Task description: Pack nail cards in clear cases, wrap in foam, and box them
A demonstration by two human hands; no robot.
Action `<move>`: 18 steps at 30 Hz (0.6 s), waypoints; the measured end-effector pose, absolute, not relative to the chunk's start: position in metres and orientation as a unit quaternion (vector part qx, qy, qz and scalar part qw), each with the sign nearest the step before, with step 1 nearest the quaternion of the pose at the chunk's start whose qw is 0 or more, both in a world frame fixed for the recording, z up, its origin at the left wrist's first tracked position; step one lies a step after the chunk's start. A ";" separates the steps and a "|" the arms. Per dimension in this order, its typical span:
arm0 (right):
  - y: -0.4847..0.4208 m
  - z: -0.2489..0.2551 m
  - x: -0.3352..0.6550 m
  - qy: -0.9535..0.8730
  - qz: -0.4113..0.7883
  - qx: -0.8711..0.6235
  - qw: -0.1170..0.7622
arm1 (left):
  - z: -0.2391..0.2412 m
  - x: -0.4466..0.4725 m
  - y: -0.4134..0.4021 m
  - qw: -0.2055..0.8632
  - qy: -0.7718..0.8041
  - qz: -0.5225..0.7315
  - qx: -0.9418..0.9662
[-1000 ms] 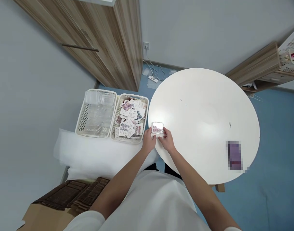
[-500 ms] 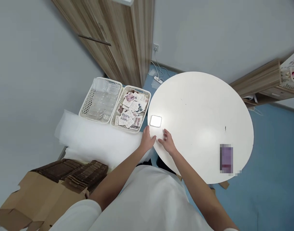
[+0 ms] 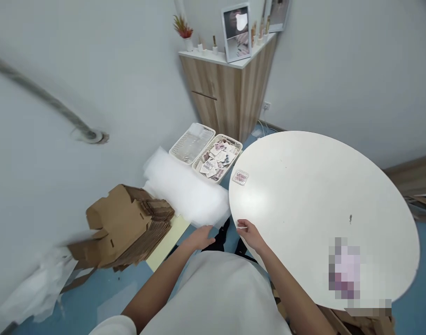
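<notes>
A small clear case (image 3: pixel 240 177) with a pinkish pattern inside lies on the left part of the round white table (image 3: pixel 314 186). Both hands are apart from it. My left hand (image 3: pixel 200 237) hovers off the table's edge beside a white foam-like roll (image 3: pixel 188 186), its fingers stretched out and nothing in it. Over the near left rim of the table is my right hand (image 3: pixel 252 235), loosely bent with thumb and fingers apart, and it holds nothing that I can see.
Left of the table stand a white basket of printed cards (image 3: pixel 218 158) and a white basket of clear plastic pieces (image 3: pixel 192 143). Flattened brown cardboard boxes (image 3: pixel 125 228) are stacked at lower left. A wooden cabinet (image 3: pixel 219 93) fills the corner. A pixelated purple item (image 3: pixel 345 270) lies at right.
My view has swung left and up, bringing the cabinet top and more cardboard into sight. Both hands have drawn back from the clear case toward my body and spread farther apart.
</notes>
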State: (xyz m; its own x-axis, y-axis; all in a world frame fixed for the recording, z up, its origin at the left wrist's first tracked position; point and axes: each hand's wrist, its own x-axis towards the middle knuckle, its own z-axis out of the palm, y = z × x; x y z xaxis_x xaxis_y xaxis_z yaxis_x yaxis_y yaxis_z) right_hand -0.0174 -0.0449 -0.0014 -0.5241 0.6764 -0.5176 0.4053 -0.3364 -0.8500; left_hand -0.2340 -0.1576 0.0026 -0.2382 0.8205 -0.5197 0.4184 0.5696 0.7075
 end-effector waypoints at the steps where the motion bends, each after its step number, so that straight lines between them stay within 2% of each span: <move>1: -0.045 -0.001 -0.023 -0.579 0.665 -0.461 0.094 | 0.004 -0.236 -0.164 0.451 0.765 0.227 0.400; 5: -0.041 -0.003 -0.059 -0.628 0.661 -0.409 0.044 | 0.009 -0.247 -0.182 0.418 0.797 0.248 0.357; 12: -0.035 -0.013 -0.141 -0.679 0.628 -0.379 -0.039 | 0.004 -0.283 -0.186 0.372 0.836 0.155 0.373; 18: -0.020 -0.033 -0.199 -0.790 0.465 -0.400 0.004 | -0.018 -0.327 -0.166 0.326 0.841 0.175 0.395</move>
